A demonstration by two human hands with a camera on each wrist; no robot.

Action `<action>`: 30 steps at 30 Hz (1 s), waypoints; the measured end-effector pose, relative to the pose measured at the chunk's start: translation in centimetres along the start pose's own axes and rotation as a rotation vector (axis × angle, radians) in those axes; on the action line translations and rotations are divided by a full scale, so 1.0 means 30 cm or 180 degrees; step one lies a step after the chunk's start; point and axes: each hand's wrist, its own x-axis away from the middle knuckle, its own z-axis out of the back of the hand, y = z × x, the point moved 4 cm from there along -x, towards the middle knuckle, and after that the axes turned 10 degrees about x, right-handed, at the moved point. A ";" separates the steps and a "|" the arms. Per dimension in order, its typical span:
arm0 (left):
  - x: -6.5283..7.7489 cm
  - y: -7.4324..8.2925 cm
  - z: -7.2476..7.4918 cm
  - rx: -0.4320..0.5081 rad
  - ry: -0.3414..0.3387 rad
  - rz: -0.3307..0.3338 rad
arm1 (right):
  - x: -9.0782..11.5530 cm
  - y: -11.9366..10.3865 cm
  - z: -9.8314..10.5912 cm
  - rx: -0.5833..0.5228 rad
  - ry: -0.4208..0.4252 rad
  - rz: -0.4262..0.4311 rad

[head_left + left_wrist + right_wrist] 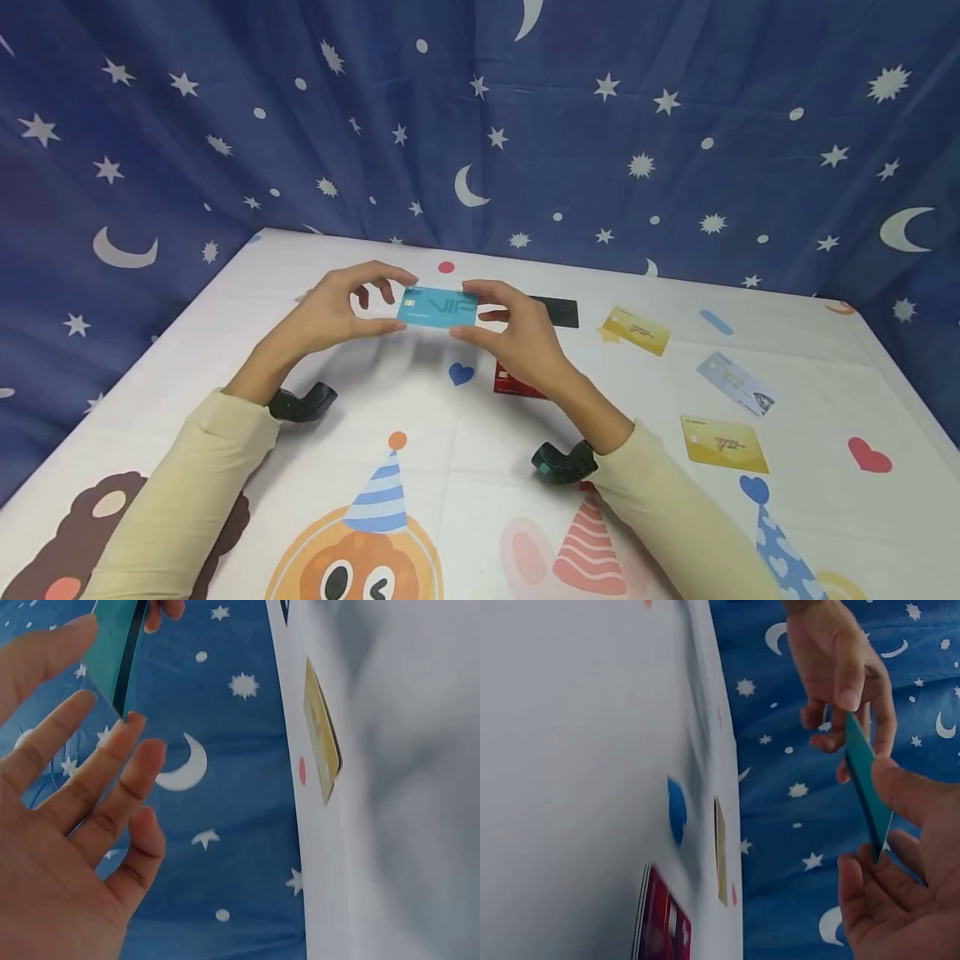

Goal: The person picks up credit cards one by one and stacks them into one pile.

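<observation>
A light blue plastic card with a chip and "VIP" lettering is held up above the table between both hands. My left hand pinches its left end between thumb and forefinger. At the other end, my right hand grips the card the same way. The wrist views show the blue card from the side, and a dark stripe runs along its back in the left wrist view. Below my right hand lies a red card, partly hidden by it; a black card sits behind that hand.
Two gold cards and a silver card lie to the right. Another gold card on the table shows in the wrist views. The white cloth has printed cartoons; a blue starry curtain hangs behind.
</observation>
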 end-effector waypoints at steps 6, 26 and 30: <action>-0.007 0.028 -0.039 0.0088 0.0110 -0.0077 | 0.027 0.020 0.043 0.0065 -0.0001 0.0202; -0.032 0.093 -0.190 0.0268 0.0138 -0.0024 | 0.127 0.077 0.178 0.0107 -0.0199 0.0299; -0.038 0.099 -0.216 0.0226 0.0107 0.0014 | 0.143 0.098 0.191 0.0155 -0.0248 0.0298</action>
